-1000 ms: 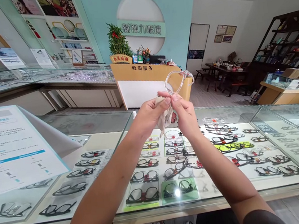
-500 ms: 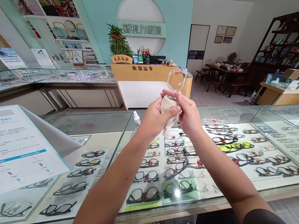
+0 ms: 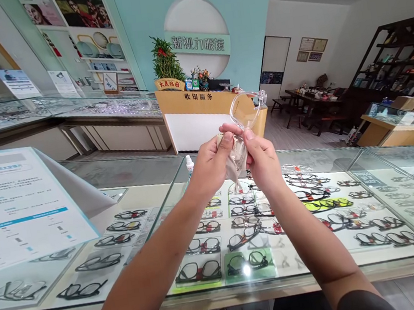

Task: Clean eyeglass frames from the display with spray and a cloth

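A pair of clear-framed eyeglasses [image 3: 246,112] is held up over the glass counter, one lens rim rising above my fingers. My right hand [image 3: 262,155] is closed, pinching the frame near its bridge. In my left hand [image 3: 213,161], also closed, a beige cleaning cloth [image 3: 236,160] is bunched, its folds hanging below between both hands. The cloth and fingers hide the lower part of the glasses. Just left of my left hand, a small white-capped spray bottle [image 3: 189,164] stands on the counter.
Below my arms, a glass display case [image 3: 308,274] holds rows of eyeglasses [image 3: 197,272]. A printed sign [image 3: 27,202] stands on its left part. Across the aisle is a wooden cashier desk [image 3: 170,101] with a potted plant [image 3: 167,62]; more display cases [image 3: 107,109] line the left.
My left thumb has moved up and left across the cloth, which is now more crumpled and hangs lower. The eyeglasses have tilted slightly in my right hand.
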